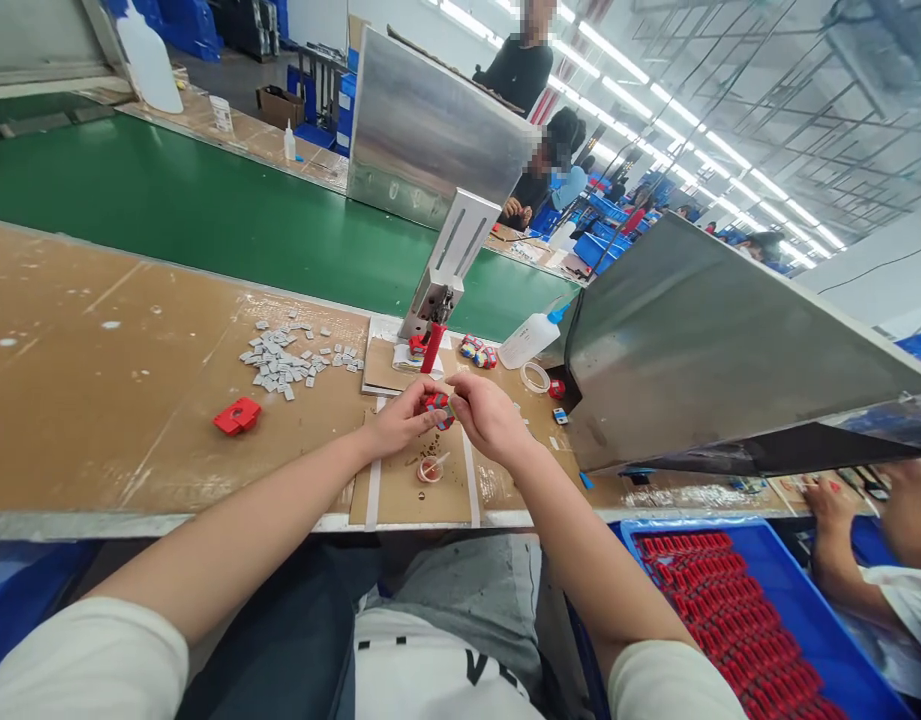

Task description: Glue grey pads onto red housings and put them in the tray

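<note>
My left hand [400, 420] is closed around a small red-and-blue plastic part [438, 404], mostly covered by fingers. From the other side my right hand [491, 412] pinches at the same part; a thin yellowish edge shows by its fingertips. Just below both hands, a small round cup [430, 470] with a light stick in it sits on the cardboard mat. Behind them stands a metal clamp fixture [449, 255] with a red handle [432, 350], and a red piece lies at its base.
Small grey tiles [280, 362] and a red block [237, 416] lie to the left. Right of the fixture are colourful parts [479, 351], a squeeze bottle [531, 338] and a white ring [535, 377]. A metal panel [715, 350] separates a co-worker's hands. A blue bin [797, 570] holds red parts.
</note>
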A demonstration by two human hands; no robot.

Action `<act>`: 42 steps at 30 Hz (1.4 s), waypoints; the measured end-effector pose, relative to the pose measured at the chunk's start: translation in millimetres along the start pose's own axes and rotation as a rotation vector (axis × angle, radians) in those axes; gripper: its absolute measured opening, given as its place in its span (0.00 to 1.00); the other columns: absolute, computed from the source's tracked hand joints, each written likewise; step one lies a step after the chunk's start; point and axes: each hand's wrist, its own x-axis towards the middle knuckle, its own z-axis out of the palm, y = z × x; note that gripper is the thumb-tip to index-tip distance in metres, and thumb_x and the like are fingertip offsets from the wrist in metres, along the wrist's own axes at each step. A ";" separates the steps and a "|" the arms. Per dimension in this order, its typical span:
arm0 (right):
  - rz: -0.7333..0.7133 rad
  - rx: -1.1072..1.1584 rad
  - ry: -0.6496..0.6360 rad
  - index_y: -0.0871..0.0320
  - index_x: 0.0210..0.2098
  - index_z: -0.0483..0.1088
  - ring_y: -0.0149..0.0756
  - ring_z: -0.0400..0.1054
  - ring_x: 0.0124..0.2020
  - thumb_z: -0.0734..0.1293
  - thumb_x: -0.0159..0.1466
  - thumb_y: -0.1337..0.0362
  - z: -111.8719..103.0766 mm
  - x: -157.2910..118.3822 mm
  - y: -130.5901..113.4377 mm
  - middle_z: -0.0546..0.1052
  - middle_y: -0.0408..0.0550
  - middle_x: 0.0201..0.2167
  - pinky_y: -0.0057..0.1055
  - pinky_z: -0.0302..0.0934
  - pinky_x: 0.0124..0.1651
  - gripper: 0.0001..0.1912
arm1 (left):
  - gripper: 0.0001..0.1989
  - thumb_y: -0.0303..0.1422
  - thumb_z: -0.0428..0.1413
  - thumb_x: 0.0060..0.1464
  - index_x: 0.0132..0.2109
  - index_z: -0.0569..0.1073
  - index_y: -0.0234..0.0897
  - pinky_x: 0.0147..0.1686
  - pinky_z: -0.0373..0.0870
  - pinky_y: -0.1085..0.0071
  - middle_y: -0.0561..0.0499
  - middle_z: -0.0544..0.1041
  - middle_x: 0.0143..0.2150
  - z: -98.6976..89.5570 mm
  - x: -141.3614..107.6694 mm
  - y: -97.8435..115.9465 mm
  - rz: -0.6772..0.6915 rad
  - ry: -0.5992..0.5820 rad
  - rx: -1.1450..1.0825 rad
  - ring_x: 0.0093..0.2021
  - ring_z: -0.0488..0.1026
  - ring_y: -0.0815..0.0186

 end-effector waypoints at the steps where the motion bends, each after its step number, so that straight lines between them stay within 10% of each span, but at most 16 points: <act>1: -0.005 0.001 -0.033 0.57 0.55 0.70 0.45 0.74 0.43 0.59 0.76 0.60 -1.6 -0.4 0.8 0.80 0.53 0.40 0.40 0.68 0.50 0.14 | 0.29 0.53 0.70 0.55 0.50 0.70 0.39 0.34 0.65 0.72 0.52 0.72 0.39 0.5 0.9 -0.6 0.000 0.002 -0.039 0.34 0.69 0.68; 12: -0.030 0.111 0.213 0.53 0.51 0.77 0.43 0.76 0.42 0.71 0.72 0.53 -2.8 -16.1 4.5 0.79 0.54 0.44 0.41 0.75 0.46 0.13 | 0.28 0.45 0.75 0.48 0.52 0.76 0.39 0.42 0.74 0.66 0.47 0.79 0.45 0.2 -7.7 18.1 0.130 0.230 0.213 0.40 0.77 0.61; 27: -0.432 -0.059 0.333 0.50 0.68 0.71 0.43 0.81 0.43 0.72 0.71 0.68 -21.1 -23.8 -11.1 0.84 0.54 0.45 0.40 0.78 0.45 0.27 | 0.15 0.33 0.65 0.65 0.56 0.76 0.37 0.52 0.81 0.66 0.42 0.84 0.51 -3.7 -14.6 18.5 0.852 0.156 0.803 0.52 0.83 0.61; 42: -0.326 0.027 0.377 0.47 0.68 0.72 0.39 0.81 0.39 0.73 0.70 0.67 -13.2 -39.6 -11.8 0.83 0.52 0.42 0.35 0.78 0.39 0.28 | 0.25 0.30 0.60 0.68 0.70 0.70 0.40 0.61 0.79 0.67 0.41 0.83 0.59 1.8 -23.4 23.4 0.918 0.123 0.967 0.59 0.82 0.61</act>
